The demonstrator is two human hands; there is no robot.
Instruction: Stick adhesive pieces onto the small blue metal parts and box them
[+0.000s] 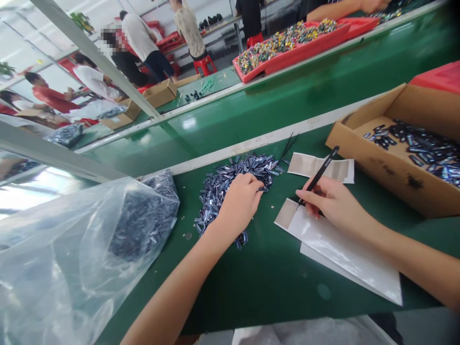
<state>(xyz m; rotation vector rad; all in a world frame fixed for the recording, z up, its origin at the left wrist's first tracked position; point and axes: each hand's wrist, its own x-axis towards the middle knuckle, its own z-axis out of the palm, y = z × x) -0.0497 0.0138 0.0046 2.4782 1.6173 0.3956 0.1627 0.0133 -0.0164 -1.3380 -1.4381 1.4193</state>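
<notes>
My left hand (pixel 241 199) rests on the right part of a heap of small, shiny dark-blue pieces (pixel 217 184). Its fingers are curled together, and whatever is between them is hidden. In my right hand (pixel 336 203) are black tweezers (pixel 324 168), held like a pen with the tips pointing down. Those tips are at the beige end of a white backing sheet (pixel 345 249), which lies over another white sheet. A shorter sheet with a beige strip (pixel 300 165) lies just beyond the right hand. Another dark pair of tweezers (pixel 287 146) lies at the heap's far edge.
To the left a clear plastic bag (pixel 100 225) holds more dark pieces. A cardboard box (pixel 384 172) with similar pieces stands at right. Beyond the green belt (pixel 215 122) are red trays (pixel 291 60) of colourful bits. Several people sit or stand in the background.
</notes>
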